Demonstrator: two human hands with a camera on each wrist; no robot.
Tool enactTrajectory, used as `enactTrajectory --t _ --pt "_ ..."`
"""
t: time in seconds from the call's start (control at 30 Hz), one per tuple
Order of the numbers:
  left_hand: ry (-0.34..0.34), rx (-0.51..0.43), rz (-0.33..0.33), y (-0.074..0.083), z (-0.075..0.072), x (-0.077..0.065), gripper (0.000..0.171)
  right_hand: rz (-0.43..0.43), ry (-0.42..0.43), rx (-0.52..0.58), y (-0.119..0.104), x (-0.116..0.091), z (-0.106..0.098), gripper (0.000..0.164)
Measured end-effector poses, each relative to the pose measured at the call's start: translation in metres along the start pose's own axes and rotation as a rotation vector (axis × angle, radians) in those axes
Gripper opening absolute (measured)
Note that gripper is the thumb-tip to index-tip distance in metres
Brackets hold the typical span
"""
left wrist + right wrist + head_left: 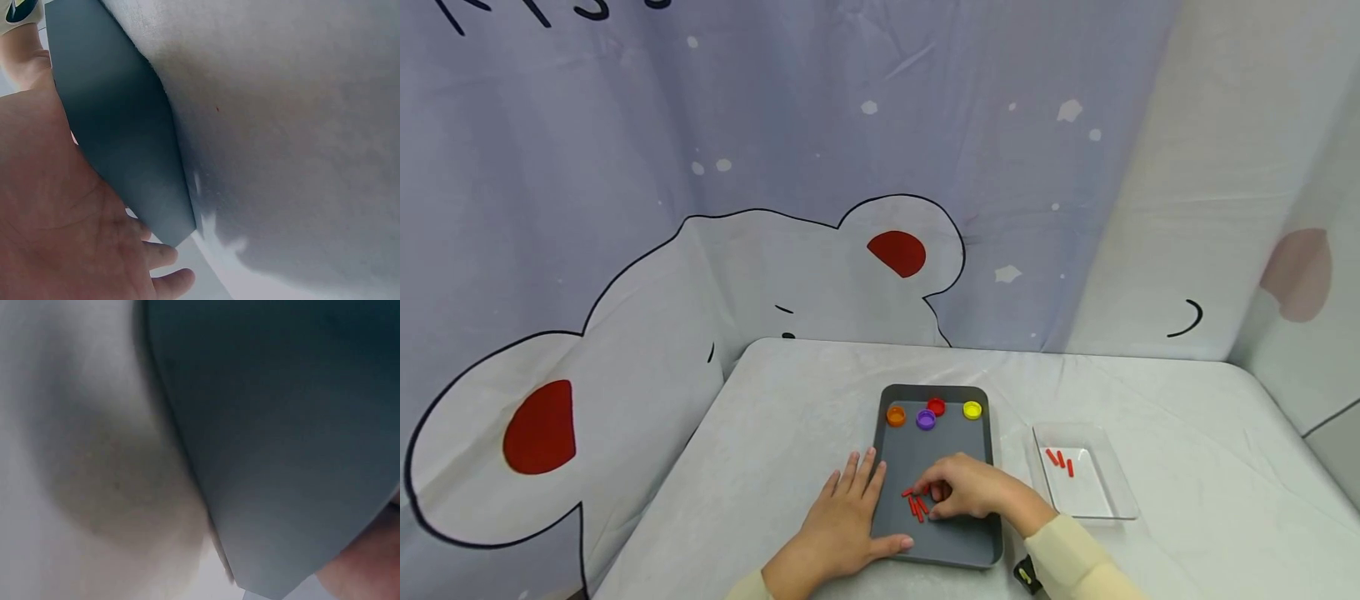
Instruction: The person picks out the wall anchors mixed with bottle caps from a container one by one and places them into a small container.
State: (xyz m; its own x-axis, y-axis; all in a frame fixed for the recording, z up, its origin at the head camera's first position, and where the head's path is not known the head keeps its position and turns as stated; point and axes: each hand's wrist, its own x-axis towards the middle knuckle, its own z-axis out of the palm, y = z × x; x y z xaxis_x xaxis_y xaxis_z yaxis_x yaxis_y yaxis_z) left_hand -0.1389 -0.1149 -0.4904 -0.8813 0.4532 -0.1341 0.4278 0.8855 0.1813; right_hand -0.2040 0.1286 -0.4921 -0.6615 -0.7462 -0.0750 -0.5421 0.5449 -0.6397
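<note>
My left hand (pixel 842 529) lies with its fingers spread along the left side of a dark grey tray (pixel 910 542), the thumb reaching over its near edge. Over the middle of the tray is my right hand (pixel 966 487), fingers bent and thumb apart from the index fingertip. Several small red sticks (pixel 917 507) lie on the tray right at these fingertips; I cannot tell if one is gripped. Toward the tray's far end sit an orange ring-shaped cap (pixel 896 416), a purple one (pixel 926 419), a red one (pixel 936 406) and a yellow one (pixel 972 410).
To the right of the tray stands a clear plastic box (pixel 1116 475) with 3 red sticks (pixel 1061 459) inside. A small black object (pixel 1027 575) lies by the tray's near right corner, partly behind the right sleeve (pixel 1075 558). A printed cloth (pixel 820 150) hangs behind the white-covered table (pixel 805 400).
</note>
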Motion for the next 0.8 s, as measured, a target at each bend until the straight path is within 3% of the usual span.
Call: enactTrajectory --t 0.8 --pt "0.006 0.002 -0.002 0.0004 0.0001 0.0000 0.109 -0.006 0.029 -0.077 0.0015 0.0029 0.0062 0.020"
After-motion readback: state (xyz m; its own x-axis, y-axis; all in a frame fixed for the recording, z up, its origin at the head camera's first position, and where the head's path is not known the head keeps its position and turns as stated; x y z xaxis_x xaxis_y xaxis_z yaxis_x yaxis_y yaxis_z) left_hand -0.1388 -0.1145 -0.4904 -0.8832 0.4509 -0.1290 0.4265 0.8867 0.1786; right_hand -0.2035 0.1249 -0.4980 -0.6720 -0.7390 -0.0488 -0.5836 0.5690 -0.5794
